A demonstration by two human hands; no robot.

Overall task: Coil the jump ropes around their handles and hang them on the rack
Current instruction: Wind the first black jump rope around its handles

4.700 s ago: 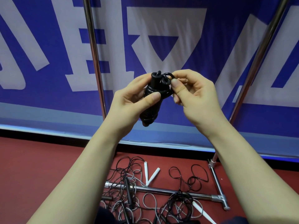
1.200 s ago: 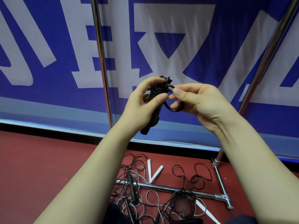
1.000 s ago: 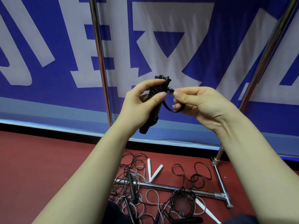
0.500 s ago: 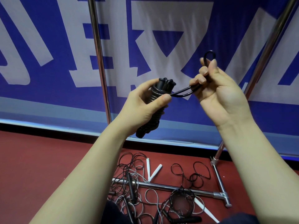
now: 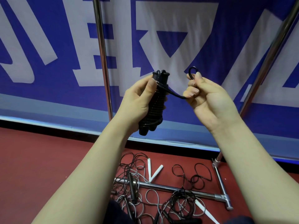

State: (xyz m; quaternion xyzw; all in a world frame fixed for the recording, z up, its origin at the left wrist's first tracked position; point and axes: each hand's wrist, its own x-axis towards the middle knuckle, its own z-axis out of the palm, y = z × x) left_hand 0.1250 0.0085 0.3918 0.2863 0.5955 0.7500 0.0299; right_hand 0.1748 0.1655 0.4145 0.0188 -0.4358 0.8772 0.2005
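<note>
At the centre of the frame the left hand [image 5: 137, 101] grips a black rope [image 5: 153, 110]. Its two smooth plastic handles [image 5: 161, 75] lie side by side, and thin glossy cord is wound round them in tight, ribbed turns, almost from top to bottom. The rounded lower ends stick out under the hand and the two caps stand above the thumb. The thumb lies across the front of the coil and the fingers are curled behind it.

From the top of the coil a short piece of cord runs to the right into the right hand [image 5: 205, 96]. This hand is closed round the cord, with the fingers curled in to the palm. A small round loop [image 5: 189, 73] comes out above the thumb.

The rope is in the air in front of the rack [image 5: 103, 62] and does not touch it. The rack is of shiny round metal tube. One post stands left of centre, one leans at the right edge, and a bar [image 5: 169, 189] lies low at the bottom with a T-joint at lower right.

Behind it hangs a blue banner [image 5: 48, 88] with very large white characters. The frame edges cut them, so I cannot read them.

At bottom centre, loose ropes [image 5: 178, 198] lie tangled on the dark red floor [image 5: 40, 159]. These thin black and grey-white cords lie over and beside the bar, with slim white handles [image 5: 156, 172] among them.
</note>
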